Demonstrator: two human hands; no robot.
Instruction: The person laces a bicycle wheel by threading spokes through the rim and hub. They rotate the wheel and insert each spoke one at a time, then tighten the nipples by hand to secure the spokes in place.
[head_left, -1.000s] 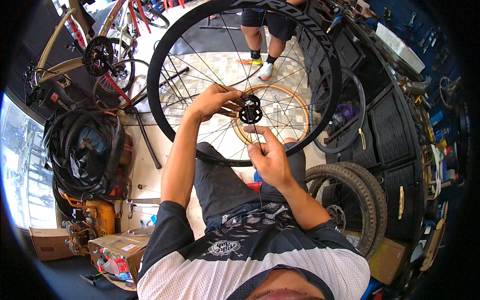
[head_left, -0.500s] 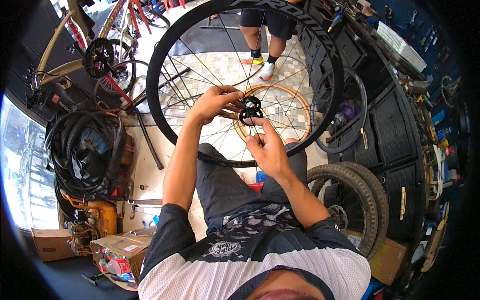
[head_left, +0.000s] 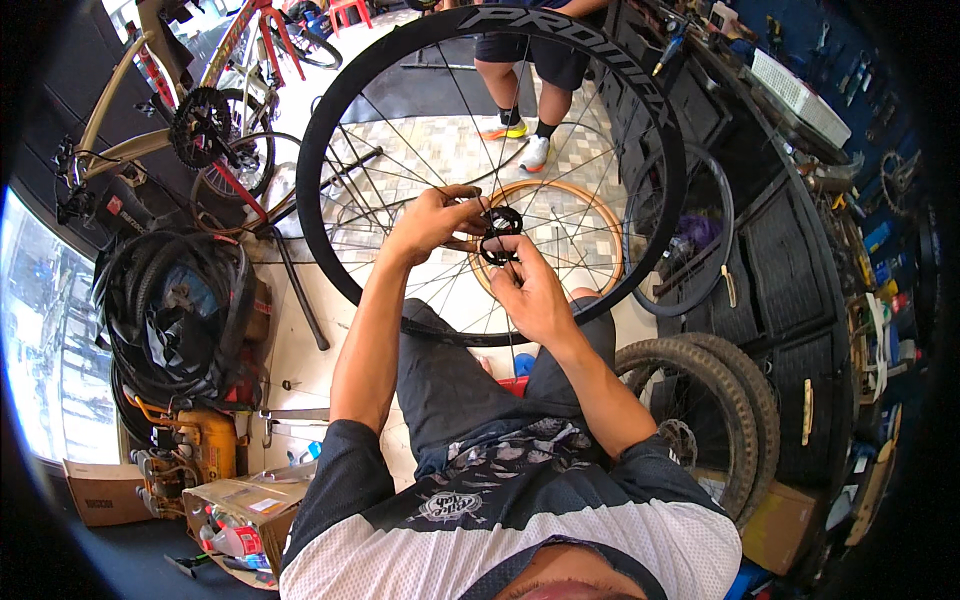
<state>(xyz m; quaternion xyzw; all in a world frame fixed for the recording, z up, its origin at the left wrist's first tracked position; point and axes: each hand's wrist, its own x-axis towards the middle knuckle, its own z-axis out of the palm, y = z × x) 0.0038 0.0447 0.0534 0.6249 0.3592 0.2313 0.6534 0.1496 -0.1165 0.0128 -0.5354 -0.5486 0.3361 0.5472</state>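
Observation:
A large black bicycle wheel rim (head_left: 318, 190) stands in front of me above my lap, with thin dark spokes running to a black hub (head_left: 503, 222) at its middle. My left hand (head_left: 435, 228) is at the hub's left side, its fingers bent around it among the spokes. From the lower right, my right hand (head_left: 535, 295) reaches to the hub's near flange. Its index finger lies against the flange and its thumb is just below, closed on what looks like a thin spoke. The fingers partly hide the spoke's end.
A tan-rimmed wheel (head_left: 610, 225) lies on the floor beyond. Another person's legs (head_left: 553, 105) are at the far side. Knobby-tyred wheels (head_left: 690, 360) stand at right, by dark cabinets (head_left: 770, 270). Bicycles (head_left: 205, 125), hanging tyres (head_left: 130, 300) and an orange compressor (head_left: 210, 440) are at left.
The rim sits slightly lower in view. My right thumb has moved up closer to the hub flange, while my left hand has shifted slightly down and stays at the hub.

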